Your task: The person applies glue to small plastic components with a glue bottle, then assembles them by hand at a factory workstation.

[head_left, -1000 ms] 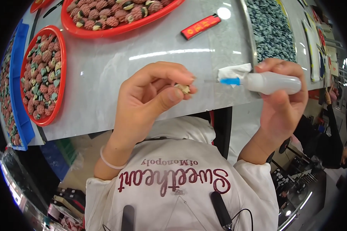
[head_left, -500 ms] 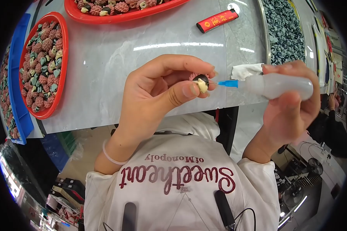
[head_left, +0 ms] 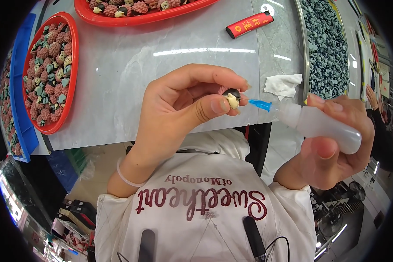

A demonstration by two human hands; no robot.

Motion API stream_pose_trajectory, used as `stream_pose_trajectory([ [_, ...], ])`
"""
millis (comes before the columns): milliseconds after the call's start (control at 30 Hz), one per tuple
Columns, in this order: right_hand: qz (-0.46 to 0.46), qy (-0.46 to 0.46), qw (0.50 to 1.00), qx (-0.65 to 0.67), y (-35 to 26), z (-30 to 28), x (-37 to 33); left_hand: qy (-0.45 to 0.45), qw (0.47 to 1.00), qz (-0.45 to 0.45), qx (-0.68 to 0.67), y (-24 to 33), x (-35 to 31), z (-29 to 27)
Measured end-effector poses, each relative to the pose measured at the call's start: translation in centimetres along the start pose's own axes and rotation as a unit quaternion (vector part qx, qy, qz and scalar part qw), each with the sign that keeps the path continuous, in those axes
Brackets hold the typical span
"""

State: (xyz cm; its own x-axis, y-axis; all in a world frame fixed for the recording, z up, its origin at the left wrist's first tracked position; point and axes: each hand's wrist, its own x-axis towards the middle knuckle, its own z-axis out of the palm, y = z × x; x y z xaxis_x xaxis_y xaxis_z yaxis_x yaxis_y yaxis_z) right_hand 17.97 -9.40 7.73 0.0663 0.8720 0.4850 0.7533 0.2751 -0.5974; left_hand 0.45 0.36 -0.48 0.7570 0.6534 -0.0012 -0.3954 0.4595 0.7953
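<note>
Hands (head_left: pixel 172 102) hold bottle (head_left: pixel 311 122) and piece (head_left: pixel 232 101) — blue needle (head_left: pixel 260 105) perhaps touching piece.

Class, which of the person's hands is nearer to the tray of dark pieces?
Right. The right hand is just on the person's side of the tray; the left hand is farther off, to its left, beyond the white cloth.

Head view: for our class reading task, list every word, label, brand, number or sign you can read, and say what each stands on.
White shirt: two lines of dark red lettering, upside down in this view; wording not copied here.
Red lighter: yellow characters and a round yellow mark; also not copied.
Clear-white bottle: no print visible.
Background at the right edge: too small and blurred to read.
</note>
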Motion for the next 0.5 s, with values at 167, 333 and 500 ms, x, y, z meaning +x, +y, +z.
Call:
stream_pose_trajectory([
  [167, 0.137, 0.106, 0.976, 0.135, 0.7, 0.5, -0.9, 0.005, 1.0, -0.009, -0.026, 0.1, 0.0, 0.1],
  [333, 0.212, 0.153, 0.928, 0.266, 2.6, 2.4, -0.7, 0.01, 0.999, -0.026, -0.017, 0.4, 0.1, 0.5],
  [500, 0.156, 0.08, 0.983, 0.05, 5.0, 5.0, -0.3, 0.033, 0.999, -0.022, 0.006, 0.0, -0.2, 0.7],
])
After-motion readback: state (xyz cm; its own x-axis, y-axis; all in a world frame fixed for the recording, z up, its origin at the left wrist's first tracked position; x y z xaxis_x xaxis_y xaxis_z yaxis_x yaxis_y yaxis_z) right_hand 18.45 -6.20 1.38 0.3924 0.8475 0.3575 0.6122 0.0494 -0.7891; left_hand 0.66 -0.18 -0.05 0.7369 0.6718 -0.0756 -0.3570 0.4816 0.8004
